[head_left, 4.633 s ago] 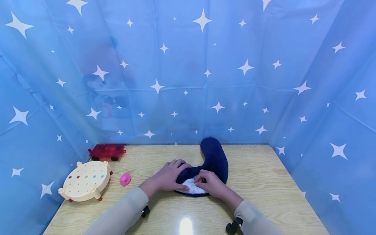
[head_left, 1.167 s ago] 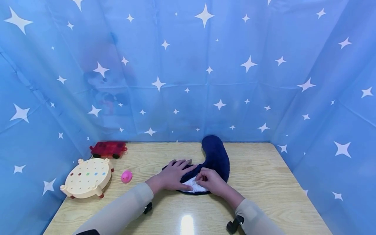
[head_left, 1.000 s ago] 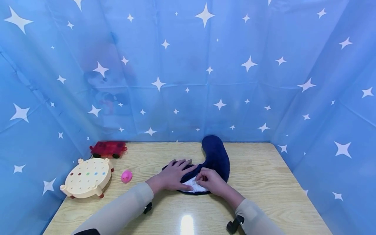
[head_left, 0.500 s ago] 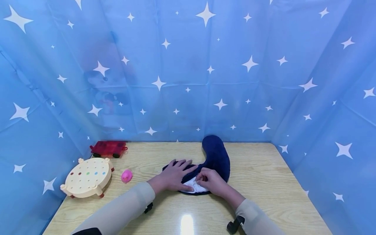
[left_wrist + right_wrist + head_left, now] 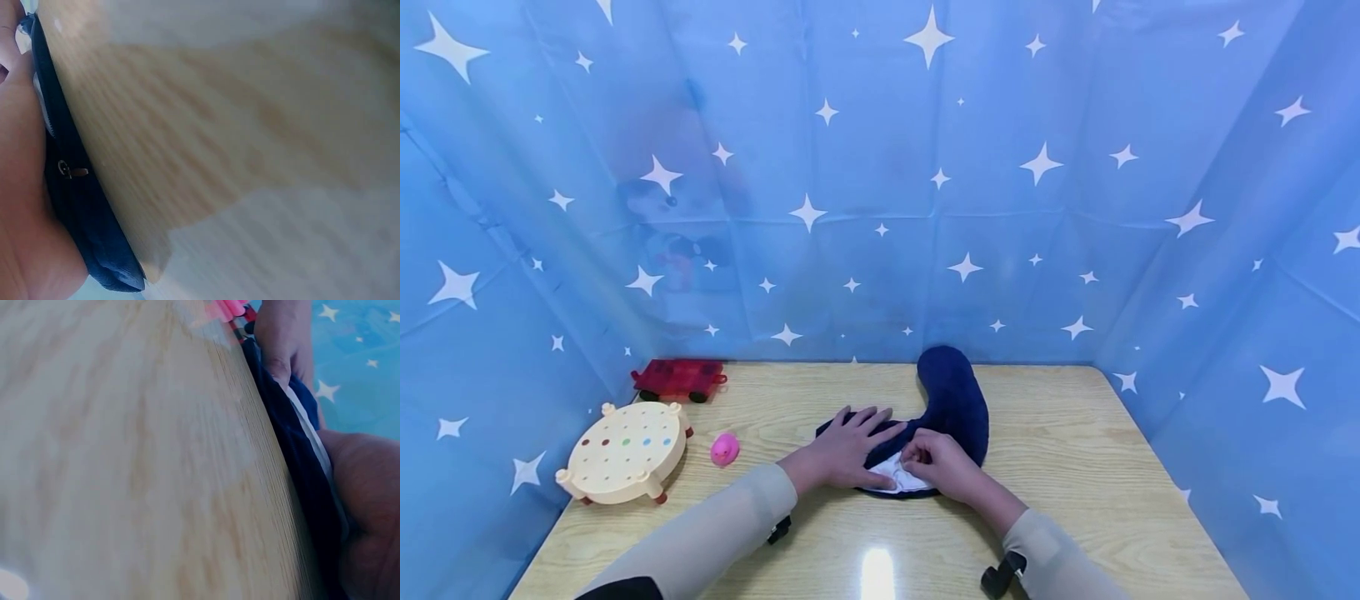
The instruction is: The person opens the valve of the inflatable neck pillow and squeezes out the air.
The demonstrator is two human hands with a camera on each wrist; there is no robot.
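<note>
A navy, curved neck pillow (image 5: 958,400) lies on the table with its cover unzipped along the near side. White inner fabric (image 5: 886,472) shows through the opening. My left hand (image 5: 848,452) rests on the pillow's left part, fingers spread, thumb at the opening's edge. My right hand (image 5: 946,463) has curled fingers and pinches the white fabric; its fingertips are partly hidden. In the left wrist view a metal zipper pull (image 5: 74,170) hangs on the navy side. A strip of white (image 5: 306,419) runs between the hands in the right wrist view.
To the left on the wooden table (image 5: 1075,467) lie a cream round pegboard with stubby legs (image 5: 625,450), a small pink toy (image 5: 725,449) and a red translucent wheeled cart (image 5: 677,379). A blue star-patterned curtain (image 5: 880,183) encloses the back and sides.
Compared with the earliest frame, my left hand lies flatter and more spread on the pillow. Over the last second both hands and the pillow stay almost still; the view shifts slightly.
</note>
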